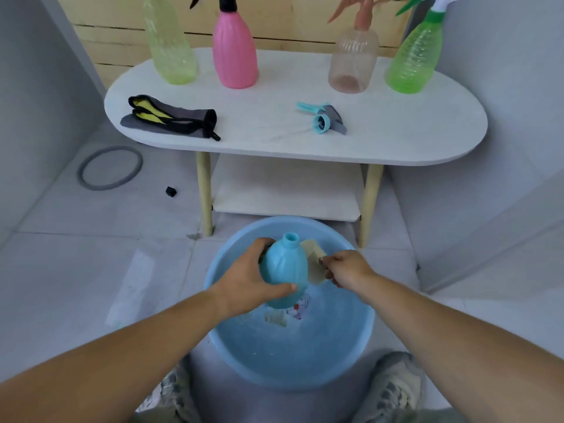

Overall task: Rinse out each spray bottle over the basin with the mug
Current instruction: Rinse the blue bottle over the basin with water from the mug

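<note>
My left hand (248, 277) grips a light blue spray bottle (285, 271) with its cap off, held upright over the blue basin (363, 328) on the floor. Just right of the bottle, my right hand (346, 267) holds a cream mug (316, 264), which the bottle partly hides. The bottle's blue spray head (323, 117) lies on the white table (396, 132). Four more spray bottles stand at the table's back: yellow-green (171, 47), pink (233, 50), clear peach (354, 61) and green (415, 59).
A pair of grey, yellow and black gloves (171, 117) lies on the table's left side. A grey ring (110, 167) and a small black piece (171, 191) lie on the tiled floor at left. The table has a lower shelf (283, 193). My knees flank the basin.
</note>
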